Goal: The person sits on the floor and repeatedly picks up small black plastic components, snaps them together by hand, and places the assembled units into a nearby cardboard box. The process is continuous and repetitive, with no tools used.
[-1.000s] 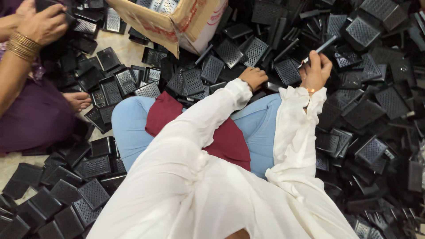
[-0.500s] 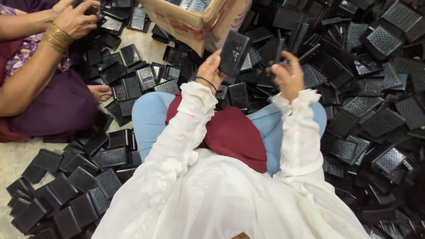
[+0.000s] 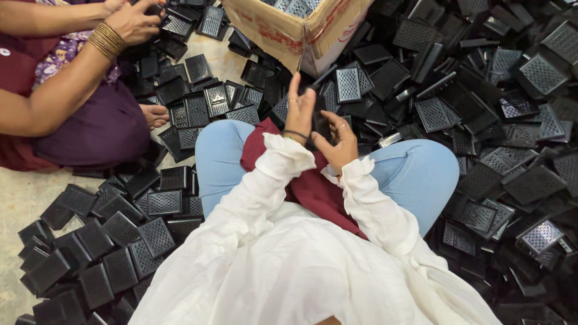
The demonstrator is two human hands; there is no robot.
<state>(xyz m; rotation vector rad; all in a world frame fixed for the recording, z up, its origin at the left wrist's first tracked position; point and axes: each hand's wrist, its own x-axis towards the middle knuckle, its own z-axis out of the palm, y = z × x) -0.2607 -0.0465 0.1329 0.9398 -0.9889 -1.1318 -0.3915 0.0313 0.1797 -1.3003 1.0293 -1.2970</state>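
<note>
My left hand [image 3: 299, 109] and my right hand [image 3: 338, 142] are raised together over my lap, just in front of my crossed legs in blue jeans [image 3: 415, 171]. Between the two palms sits a black plastic part [image 3: 321, 125], mostly hidden by my fingers. My left fingers point up along its left side and my right fingers curl around its right side. White sleeves cover both arms, and a dark red cloth [image 3: 313, 186] lies in my lap.
Several black perforated plastic covers [image 3: 500, 108] are heaped on the floor to the right and ahead, with more stacked at the lower left [image 3: 108, 241]. A cardboard box [image 3: 301, 30] stands ahead. Another person [image 3: 72, 90] sits at the left, hands on black parts.
My right hand came back from the pile on the right and both hands closed in together. The black part held up in my left hand is now pressed between both hands.
</note>
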